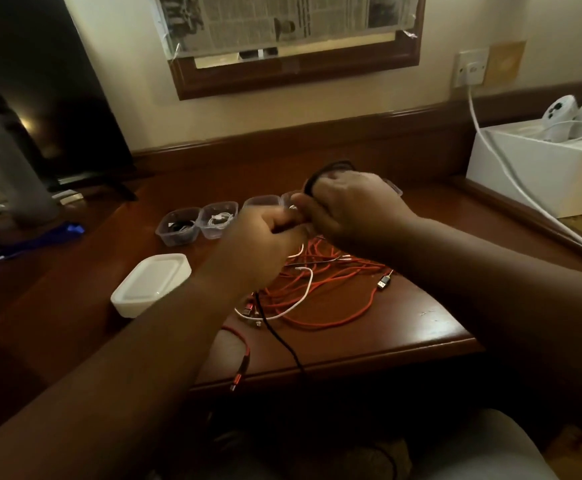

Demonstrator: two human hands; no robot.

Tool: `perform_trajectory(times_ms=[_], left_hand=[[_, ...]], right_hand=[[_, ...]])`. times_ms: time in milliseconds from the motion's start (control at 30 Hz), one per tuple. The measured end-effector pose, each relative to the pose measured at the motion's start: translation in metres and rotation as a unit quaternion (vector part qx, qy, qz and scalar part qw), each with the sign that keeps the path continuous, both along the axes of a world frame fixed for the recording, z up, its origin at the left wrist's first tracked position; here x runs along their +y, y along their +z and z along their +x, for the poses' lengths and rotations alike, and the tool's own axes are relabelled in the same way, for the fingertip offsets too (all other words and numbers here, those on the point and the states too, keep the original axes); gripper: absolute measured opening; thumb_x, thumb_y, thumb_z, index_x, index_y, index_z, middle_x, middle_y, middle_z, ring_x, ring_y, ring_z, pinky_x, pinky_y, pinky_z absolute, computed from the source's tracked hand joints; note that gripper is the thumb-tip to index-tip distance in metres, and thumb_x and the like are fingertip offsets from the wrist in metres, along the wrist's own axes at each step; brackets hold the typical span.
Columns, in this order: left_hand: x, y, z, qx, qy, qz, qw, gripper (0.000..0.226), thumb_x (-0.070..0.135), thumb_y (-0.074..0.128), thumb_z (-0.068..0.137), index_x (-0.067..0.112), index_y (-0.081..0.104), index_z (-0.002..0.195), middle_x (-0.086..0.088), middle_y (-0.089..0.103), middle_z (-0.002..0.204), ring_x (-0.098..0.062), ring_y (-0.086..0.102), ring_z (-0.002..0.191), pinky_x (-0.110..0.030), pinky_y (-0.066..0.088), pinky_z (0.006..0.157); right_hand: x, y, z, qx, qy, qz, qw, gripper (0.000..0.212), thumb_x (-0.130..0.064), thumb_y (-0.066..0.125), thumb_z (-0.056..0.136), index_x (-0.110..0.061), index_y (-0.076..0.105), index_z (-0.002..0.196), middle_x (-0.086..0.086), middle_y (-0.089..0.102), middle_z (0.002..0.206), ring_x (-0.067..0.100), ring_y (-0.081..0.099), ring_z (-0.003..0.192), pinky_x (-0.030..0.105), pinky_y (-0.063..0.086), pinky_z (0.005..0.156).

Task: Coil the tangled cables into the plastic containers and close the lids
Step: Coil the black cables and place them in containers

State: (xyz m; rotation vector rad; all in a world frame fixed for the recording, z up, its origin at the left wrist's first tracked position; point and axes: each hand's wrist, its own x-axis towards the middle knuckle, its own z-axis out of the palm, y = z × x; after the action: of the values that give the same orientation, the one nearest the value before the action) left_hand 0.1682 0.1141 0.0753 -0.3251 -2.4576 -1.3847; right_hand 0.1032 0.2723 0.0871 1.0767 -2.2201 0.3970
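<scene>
Right hand: raised over the middle of the table, fingers curled round a coiled loop of black cable that arches above the knuckles.
Left hand: just beside the right and touching it, fingers curled in — it seems to pinch the same cable, though blur hides the exact hold.
Loose cables: an orange cable sprawls in a tangle toward the front edge, a white cable looped through it; the black one trails off the front edge.
Containers: a row of clear tubs near the back — one holding dark cable, the next white cable, others partly hidden behind the hands.
Lids: a white stack near the left side.
</scene>
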Motion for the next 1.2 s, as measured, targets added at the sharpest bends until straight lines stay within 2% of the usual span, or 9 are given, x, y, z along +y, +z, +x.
perform_trajectory(times_ms=[100, 333, 433, 567, 700, 833, 967, 1100, 1200], left_hand=[[-0.014, 0.010, -0.001, 0.061, 0.010, -0.020, 0.998, 0.009, 0.018, 0.068, 0.091, 0.015, 0.075, 0.095, 0.009, 0.073, 0.077, -0.001, 0.068, 0.070, -0.017, 0.053, 0.062], [0.005, -0.006, -0.009, -0.098, -0.025, 0.377, 0.921, 0.012, 0.025, 0.067, 0.084, 0.026, 0.071, 0.073, 0.001, 0.049, 0.060, -0.012, 0.039, 0.052, -0.028, 0.025, 0.049], [0.019, -0.015, -0.007, -0.124, -0.052, 0.358, 0.924, 0.039, 0.018, 0.053, 0.099, 0.028, 0.073, 0.067, 0.003, 0.043, 0.057, -0.008, 0.032, 0.045, -0.022, 0.022, 0.044], [0.020, -0.013, -0.001, -0.087, -0.046, 0.228, 0.969, 0.034, 0.025, 0.056, 0.096, 0.035, 0.077, 0.071, 0.004, 0.041, 0.054, -0.010, 0.029, 0.047, -0.024, 0.024, 0.044], [0.003, 0.002, 0.001, 0.015, 0.010, 0.043, 0.999, 0.045, 0.014, 0.057, 0.097, 0.043, 0.074, 0.068, 0.005, 0.060, 0.053, -0.021, 0.047, 0.047, -0.031, 0.040, 0.048], [-0.013, 0.010, -0.003, 0.023, -0.029, 0.076, 0.996, 0.013, 0.022, 0.070, 0.086, 0.019, 0.068, 0.074, 0.008, 0.060, 0.054, -0.006, 0.051, 0.046, -0.018, 0.041, 0.046], [-0.016, 0.004, -0.005, -0.044, -0.083, 0.228, 0.969, 0.028, 0.043, 0.080, 0.071, 0.023, 0.062, 0.066, -0.004, 0.046, 0.063, -0.016, 0.034, 0.051, -0.029, 0.027, 0.049], [-0.002, 0.000, -0.004, -0.096, -0.072, 0.363, 0.924, 0.017, 0.041, 0.076, 0.075, 0.026, 0.068, 0.073, -0.004, 0.048, 0.076, -0.024, 0.041, 0.067, -0.037, 0.031, 0.061], [0.011, -0.004, -0.003, -0.118, -0.056, 0.368, 0.921, 0.025, 0.024, 0.057, 0.096, 0.024, 0.065, 0.072, 0.002, 0.043, 0.057, -0.009, 0.033, 0.045, -0.022, 0.023, 0.044]], right_hand=[[-0.008, 0.001, 0.014, -0.312, 0.031, -0.053, 0.948, 0.059, -0.056, 0.020, 0.103, -0.017, 0.049, 0.068, -0.005, 0.045, 0.058, 0.014, 0.041, 0.051, 0.030, 0.031, 0.053], [-0.009, 0.017, 0.034, -0.738, 0.359, -0.369, 0.436, 0.057, -0.057, 0.020, 0.096, -0.013, 0.043, 0.068, 0.000, 0.029, 0.056, 0.016, 0.030, 0.048, 0.029, 0.030, 0.050], [-0.012, 0.020, 0.031, -0.603, 0.398, -0.445, 0.529, 0.053, -0.053, 0.017, 0.099, -0.012, 0.043, 0.079, 0.002, 0.036, 0.067, 0.019, 0.039, 0.061, 0.032, 0.036, 0.061], [-0.004, 0.012, 0.017, -0.082, 0.096, -0.159, 0.979, 0.045, -0.040, 0.025, 0.095, -0.007, 0.055, 0.089, -0.003, 0.043, 0.077, 0.014, 0.039, 0.066, 0.028, 0.032, 0.062], [-0.004, 0.002, 0.014, -0.025, -0.029, 0.020, 0.999, 0.052, -0.060, 0.022, 0.099, -0.019, 0.042, 0.075, -0.008, 0.040, 0.068, 0.007, 0.037, 0.058, 0.025, 0.027, 0.056], [-0.016, 0.009, 0.029, -0.353, 0.030, -0.087, 0.931, 0.066, -0.062, 0.015, 0.098, -0.018, 0.049, 0.064, -0.004, 0.046, 0.053, 0.008, 0.038, 0.043, 0.029, 0.032, 0.052], [-0.014, 0.018, 0.035, -0.703, 0.185, -0.230, 0.648, 0.076, -0.076, 0.011, 0.091, -0.015, 0.043, 0.058, -0.004, 0.031, 0.044, 0.013, 0.023, 0.040, 0.026, 0.020, 0.044], [-0.008, 0.026, 0.040, -0.772, 0.352, -0.299, 0.437, 0.079, -0.081, 0.013, 0.087, -0.013, 0.044, 0.062, -0.001, 0.032, 0.049, 0.015, 0.029, 0.044, 0.027, 0.028, 0.047], [-0.011, 0.032, 0.039, -0.682, 0.430, -0.429, 0.407, 0.075, -0.076, 0.011, 0.091, -0.011, 0.046, 0.076, 0.002, 0.037, 0.063, 0.017, 0.039, 0.058, 0.031, 0.037, 0.061]])
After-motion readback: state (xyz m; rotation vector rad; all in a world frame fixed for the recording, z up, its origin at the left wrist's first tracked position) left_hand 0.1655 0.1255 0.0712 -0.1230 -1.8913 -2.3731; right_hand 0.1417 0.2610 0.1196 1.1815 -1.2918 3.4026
